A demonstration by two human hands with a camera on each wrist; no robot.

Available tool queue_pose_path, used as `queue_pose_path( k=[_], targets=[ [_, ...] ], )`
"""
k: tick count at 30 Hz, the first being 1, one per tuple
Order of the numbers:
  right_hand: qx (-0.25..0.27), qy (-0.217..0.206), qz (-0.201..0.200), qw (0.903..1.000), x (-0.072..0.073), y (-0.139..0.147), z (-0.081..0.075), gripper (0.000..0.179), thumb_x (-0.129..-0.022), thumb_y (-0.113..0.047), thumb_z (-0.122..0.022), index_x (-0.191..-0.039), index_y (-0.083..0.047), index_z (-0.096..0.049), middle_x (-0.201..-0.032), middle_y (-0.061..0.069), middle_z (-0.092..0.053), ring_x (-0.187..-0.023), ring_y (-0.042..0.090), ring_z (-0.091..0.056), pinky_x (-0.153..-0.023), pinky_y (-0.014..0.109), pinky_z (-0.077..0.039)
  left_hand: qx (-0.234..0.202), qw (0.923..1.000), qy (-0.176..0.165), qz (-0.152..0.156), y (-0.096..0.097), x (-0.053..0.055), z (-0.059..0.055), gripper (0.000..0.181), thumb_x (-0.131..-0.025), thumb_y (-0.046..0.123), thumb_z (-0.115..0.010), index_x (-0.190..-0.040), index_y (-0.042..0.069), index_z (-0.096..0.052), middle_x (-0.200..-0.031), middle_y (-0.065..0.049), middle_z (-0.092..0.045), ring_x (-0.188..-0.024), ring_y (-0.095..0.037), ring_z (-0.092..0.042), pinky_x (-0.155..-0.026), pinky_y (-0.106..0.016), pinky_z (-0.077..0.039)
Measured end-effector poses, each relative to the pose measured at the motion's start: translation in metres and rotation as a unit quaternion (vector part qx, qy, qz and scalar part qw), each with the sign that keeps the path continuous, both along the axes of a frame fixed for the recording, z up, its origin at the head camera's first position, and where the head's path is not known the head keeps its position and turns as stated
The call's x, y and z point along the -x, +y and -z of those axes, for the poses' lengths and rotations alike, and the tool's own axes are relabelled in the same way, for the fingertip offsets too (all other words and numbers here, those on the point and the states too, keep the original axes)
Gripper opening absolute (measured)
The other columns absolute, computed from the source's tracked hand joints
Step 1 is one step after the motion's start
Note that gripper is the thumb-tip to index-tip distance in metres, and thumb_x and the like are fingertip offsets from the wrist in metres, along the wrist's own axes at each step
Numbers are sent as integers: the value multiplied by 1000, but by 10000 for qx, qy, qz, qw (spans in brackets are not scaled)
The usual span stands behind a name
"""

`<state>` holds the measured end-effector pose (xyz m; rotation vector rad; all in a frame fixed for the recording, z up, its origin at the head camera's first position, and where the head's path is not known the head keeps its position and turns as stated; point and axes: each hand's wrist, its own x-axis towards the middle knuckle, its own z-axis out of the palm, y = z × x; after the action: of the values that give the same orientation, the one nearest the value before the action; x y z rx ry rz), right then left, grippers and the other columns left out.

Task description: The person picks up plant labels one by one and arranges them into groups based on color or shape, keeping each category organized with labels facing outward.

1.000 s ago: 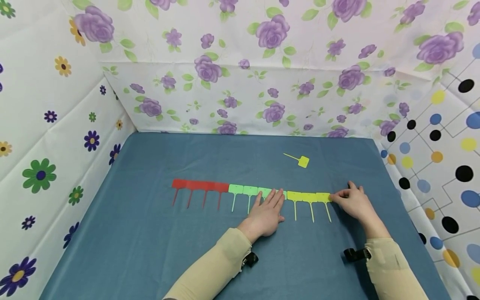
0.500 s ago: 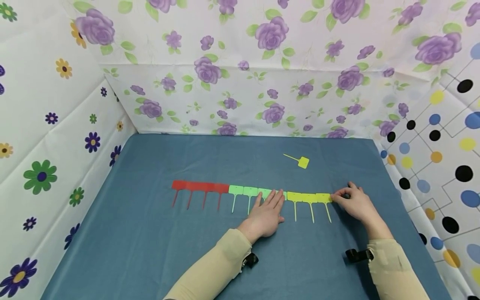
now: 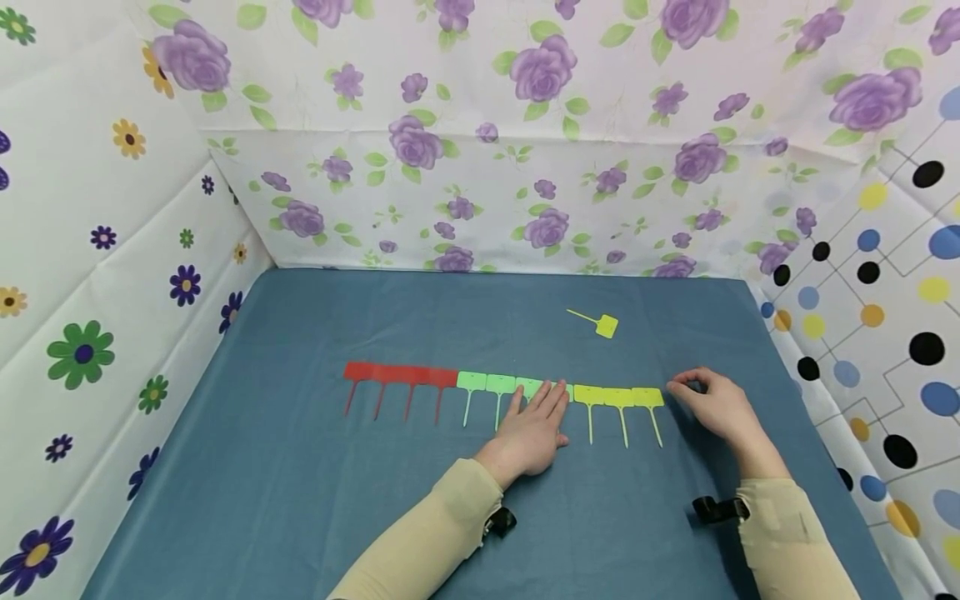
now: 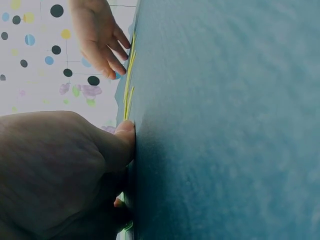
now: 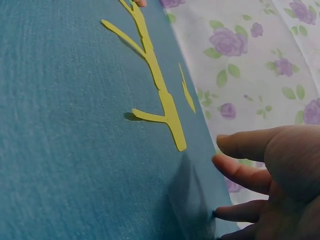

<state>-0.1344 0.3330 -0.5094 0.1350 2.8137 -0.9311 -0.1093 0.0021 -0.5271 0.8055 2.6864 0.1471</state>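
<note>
A row of T-shaped plastic plant labels lies edge to edge, stems toward the person: red labels [image 3: 401,373] at left, green labels [image 3: 486,382] in the middle, yellow labels [image 3: 611,396] at right. My left hand [image 3: 528,433] rests on the green part with its fingers spread, covering some of it. Just beyond the last yellow label is my right hand [image 3: 720,408], thumb and index finger near each other. In the right wrist view a gap shows between those fingertips [image 5: 222,162] and the end yellow label [image 5: 172,122]; nothing is held.
One loose yellow label [image 3: 606,326] lies behind the row, its stem pointing left. A blue cloth [image 3: 300,500] covers the table. Patterned sheets enclose it: purple roses [image 3: 547,225] at the back, flowers at left, coloured dots at right. Each wrist wears a black camera [image 3: 716,510].
My right hand has come off the end yellow label and shifted slightly right, leaving a small gap. The left hand and the row stay where they were.
</note>
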Motion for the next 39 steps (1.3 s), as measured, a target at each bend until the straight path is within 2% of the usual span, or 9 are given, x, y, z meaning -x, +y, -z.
queue_pose_path(
  k=[4,7,12,15,18,25,30,35,39],
  targets=[
    [20,30,236,9997,2,-3,1,57,-109,-49,-60,-142,-3,-63,-154,35,-48,-136,56,-47,-102,71,-45,-64,9999,-101,-48,1,1,4,71,-115,44,-46,-174,20,-15,-181,4,1,-165,-16,4,-133,-52,1],
    [-20,58,242,9997,5,-5,2,59,-109,-49,-59,-147,-3,-60,-156,37,-44,-140,58,-42,-107,73,-42,-105,9997,-209,-66,1,2,6,72,-115,44,-46,-174,20,-12,-180,5,4,-164,-15,8,-132,-52,5],
    [-85,116,106,9998,12,-11,2,61,-110,-46,-59,-151,-2,-56,-157,37,-43,-140,59,-42,-106,75,-41,-21,9999,-92,-34,1,1,1,72,-115,45,-45,-174,20,-14,-181,5,1,-165,-16,4,-133,-53,0],
    [-212,265,-65,9994,17,-18,1,59,-110,-41,-61,-151,0,-56,-157,37,-43,-144,63,-34,-108,77,-37,57,10000,77,0,0,-1,-3,71,-115,45,-45,-174,20,-17,-181,4,-3,-165,-17,-1,-133,-53,-5],
    [-399,362,-325,9980,24,-28,-2,57,-109,-37,-63,-150,2,-56,-159,38,-39,-148,66,-24,-112,80,-31,50,9999,101,0,-1,-3,-5,70,-115,45,-45,-174,19,-17,-181,4,-4,-165,-17,-1,-133,-53,-6],
    [-710,-74,-744,9947,52,-56,-15,59,-107,-35,-66,-154,0,-55,-166,39,-25,-151,69,-8,-117,82,-19,-70,10000,22,-8,-2,-2,-4,71,-115,44,-46,-174,19,-17,-181,3,-4,-165,-17,-1,-133,-53,-5],
    [-1111,-368,-877,9892,78,-70,-17,65,-108,-36,-65,-159,-1,-48,-166,39,-25,-152,67,-8,-118,80,-22,-35,10000,52,-29,-2,-2,-4,71,-115,45,-46,-174,20,-16,-181,4,-3,-165,-17,-1,-133,-54,-5],
    [-1666,-752,-980,9783,101,-76,-17,74,-110,-39,-61,-167,0,-34,-167,41,-20,-152,67,-8,-117,80,-25,-18,10000,7,10,-2,-2,-2,72,-114,45,-46,-174,19,-17,-181,3,-4,-165,-18,-1,-133,-55,-5],
    [-1833,-804,-958,9751,115,-83,-17,74,-111,-41,-59,-169,-3,-30,-168,40,-20,-154,65,-8,-115,80,-29,62,10000,49,10,-1,-1,-1,72,-114,46,-46,-174,20,-17,-181,3,-4,-165,-17,-1,-133,-54,-5]
  ],
)
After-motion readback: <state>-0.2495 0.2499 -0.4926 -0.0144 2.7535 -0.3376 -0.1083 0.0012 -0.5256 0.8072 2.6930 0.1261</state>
